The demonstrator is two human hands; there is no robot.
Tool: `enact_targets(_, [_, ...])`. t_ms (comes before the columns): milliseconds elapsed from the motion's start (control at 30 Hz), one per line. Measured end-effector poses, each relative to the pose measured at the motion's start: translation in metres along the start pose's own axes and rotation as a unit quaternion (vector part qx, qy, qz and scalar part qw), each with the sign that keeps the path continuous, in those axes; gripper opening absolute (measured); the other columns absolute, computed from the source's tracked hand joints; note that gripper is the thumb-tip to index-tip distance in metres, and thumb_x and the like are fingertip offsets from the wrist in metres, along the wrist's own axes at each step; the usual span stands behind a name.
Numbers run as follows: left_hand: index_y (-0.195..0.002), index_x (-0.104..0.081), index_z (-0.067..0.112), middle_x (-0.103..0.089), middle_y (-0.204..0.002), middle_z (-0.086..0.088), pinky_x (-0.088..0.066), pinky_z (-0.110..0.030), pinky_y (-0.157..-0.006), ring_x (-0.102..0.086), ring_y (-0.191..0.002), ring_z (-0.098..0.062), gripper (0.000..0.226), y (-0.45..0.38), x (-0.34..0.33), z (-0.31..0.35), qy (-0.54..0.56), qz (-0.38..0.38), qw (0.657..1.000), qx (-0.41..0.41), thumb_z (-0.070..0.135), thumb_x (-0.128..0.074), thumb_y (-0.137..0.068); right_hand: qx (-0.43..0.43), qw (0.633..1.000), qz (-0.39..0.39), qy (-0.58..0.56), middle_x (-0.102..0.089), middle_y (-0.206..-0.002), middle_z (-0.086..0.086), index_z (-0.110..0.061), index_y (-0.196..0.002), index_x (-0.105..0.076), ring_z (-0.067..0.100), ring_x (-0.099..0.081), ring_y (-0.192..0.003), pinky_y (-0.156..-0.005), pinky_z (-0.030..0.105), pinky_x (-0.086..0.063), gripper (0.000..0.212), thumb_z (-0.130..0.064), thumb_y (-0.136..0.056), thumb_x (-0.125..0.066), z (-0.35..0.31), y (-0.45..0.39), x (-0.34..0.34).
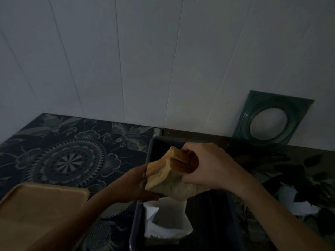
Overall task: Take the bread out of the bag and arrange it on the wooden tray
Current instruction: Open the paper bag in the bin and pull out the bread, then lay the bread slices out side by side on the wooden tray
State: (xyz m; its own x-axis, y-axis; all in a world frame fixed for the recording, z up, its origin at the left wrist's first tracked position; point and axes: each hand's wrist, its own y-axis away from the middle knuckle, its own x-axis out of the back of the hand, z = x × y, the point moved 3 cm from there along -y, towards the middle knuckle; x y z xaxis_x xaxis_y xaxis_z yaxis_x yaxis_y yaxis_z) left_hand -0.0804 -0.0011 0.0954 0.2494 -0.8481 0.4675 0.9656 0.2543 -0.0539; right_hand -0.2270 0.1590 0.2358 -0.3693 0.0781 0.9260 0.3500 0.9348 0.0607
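A pale loaf of sliced bread (168, 173) is held in the air above a dark rectangular bin (154, 147). My right hand (208, 165) grips its top and right side. My left hand (134, 183) cups its left and lower side. Below the loaf, inside the bin, a white paper bag (166, 220) stands open. The wooden tray (39, 211) lies at the lower left on the patterned tablecloth, with nothing on the part I can see.
A dark tablecloth with floral and mandala patterns (68, 156) covers the table. A green square frame with a round opening (272, 120) leans on the white wall at the back right. White paper scraps (293, 201) lie right of the bin.
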Motion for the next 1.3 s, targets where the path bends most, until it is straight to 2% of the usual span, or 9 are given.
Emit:
enact_targets(167, [-0.131,-0.059,0.029,-0.067,-0.129,-0.001,-0.055,-0.024,-0.093,-0.064,-0.121,-0.021,0.073,0.010,0.010,0.020,0.184,0.050,0.981,-0.023,0.014,-0.093,-0.068,0.025,0.994,0.007,-0.103,-0.068,-0.110,-0.017,-0.033,-0.120,-0.066,-0.002,-0.063,-0.097,-0.080,0.020,-0.052,0.059,-0.046,-0.067,-0.089,0.006,-0.016,0.015])
enact_targets(300, [-0.128,-0.063,0.026,-0.070,-0.125,-0.005,-0.057,-0.029,-0.090,-0.066,-0.119,-0.025,0.060,0.022,0.020,0.026,0.285,0.105,0.953,-0.022,0.020,-0.089,-0.074,0.016,0.975,-0.015,-0.221,-0.073,-0.103,-0.013,-0.032,-0.110,-0.071,0.002,-0.068,-0.095,-0.085,0.031,-0.057,0.052,-0.045,-0.064,-0.091,0.011,-0.032,0.014])
enact_targets(433, [-0.130,-0.062,0.022,-0.069,-0.126,-0.007,-0.059,-0.038,-0.088,-0.065,-0.121,-0.029,0.061,0.036,0.032,0.024,0.326,0.146,0.934,-0.008,0.030,-0.087,-0.075,-0.018,0.939,-0.045,-0.340,-0.077,-0.103,-0.010,-0.033,-0.106,-0.075,0.002,-0.072,-0.094,-0.084,0.029,-0.056,0.042,-0.036,-0.068,-0.093,0.013,-0.048,-0.006])
enact_targets(600, [-0.131,-0.064,0.022,-0.068,-0.131,-0.009,-0.058,-0.032,-0.089,-0.065,-0.122,-0.026,0.057,0.058,0.051,0.014,0.340,0.175,0.924,0.021,0.028,-0.082,-0.078,-0.057,0.900,-0.074,-0.426,-0.080,-0.100,-0.009,-0.038,-0.096,-0.079,0.008,-0.076,-0.092,-0.083,0.033,-0.058,0.040,-0.040,-0.059,-0.095,-0.004,-0.063,-0.041])
enact_targets(733, [-0.130,-0.064,0.017,-0.069,-0.129,-0.013,-0.060,-0.037,-0.085,-0.067,-0.118,-0.031,0.056,0.081,0.070,-0.008,0.376,0.169,0.909,0.061,0.026,-0.077,-0.077,-0.086,0.874,-0.097,-0.468,-0.081,-0.106,0.001,-0.022,-0.108,-0.078,0.019,-0.077,-0.098,-0.093,0.044,-0.059,0.060,-0.040,-0.054,-0.095,-0.030,-0.071,-0.073])
enact_targets(867, [-0.125,-0.067,0.021,-0.070,-0.127,-0.010,-0.061,-0.036,-0.086,-0.068,-0.117,-0.028,0.052,0.111,0.098,-0.036,0.380,0.166,0.904,0.100,0.032,-0.080,-0.076,-0.125,0.856,-0.104,-0.491,-0.080,-0.109,0.004,-0.021,-0.110,-0.078,0.026,-0.077,-0.100,-0.092,0.048,-0.061,0.060,-0.042,-0.055,-0.095,-0.063,-0.077,-0.113])
enact_targets(967, [-0.121,-0.070,0.022,-0.071,-0.126,-0.010,-0.060,-0.035,-0.085,-0.069,-0.115,-0.028,0.052,0.135,0.121,-0.062,0.382,0.147,0.903,0.134,0.036,-0.084,-0.073,-0.160,0.841,-0.100,-0.507,-0.081,-0.104,0.002,-0.024,-0.106,-0.079,0.023,-0.078,-0.096,-0.087,0.047,-0.064,0.058,-0.043,-0.054,-0.096,-0.090,-0.082,-0.147])
enact_targets(1067, [-0.121,-0.070,0.023,-0.070,-0.128,-0.009,-0.057,-0.045,-0.094,-0.067,-0.118,-0.027,0.063,0.158,0.140,-0.087,0.370,0.118,0.907,0.164,0.043,-0.090,-0.065,-0.193,0.825,-0.100,-0.522,-0.082,-0.101,-0.002,-0.028,-0.107,-0.078,0.017,-0.079,-0.091,-0.077,0.039,-0.064,0.057,-0.044,-0.055,-0.097,-0.114,-0.084,-0.180])
enact_targets(1300, [-0.125,-0.069,0.025,-0.071,-0.128,-0.004,-0.053,-0.050,-0.102,-0.068,-0.118,-0.026,0.054,0.209,0.170,-0.146,0.358,0.075,0.905,0.218,0.041,-0.083,-0.075,-0.249,0.777,-0.124,-0.564,-0.082,-0.104,0.003,-0.026,-0.099,-0.082,0.020,-0.078,-0.097,-0.081,0.041,-0.064,0.051,-0.040,-0.053,-0.097,-0.165,-0.089,-0.257])
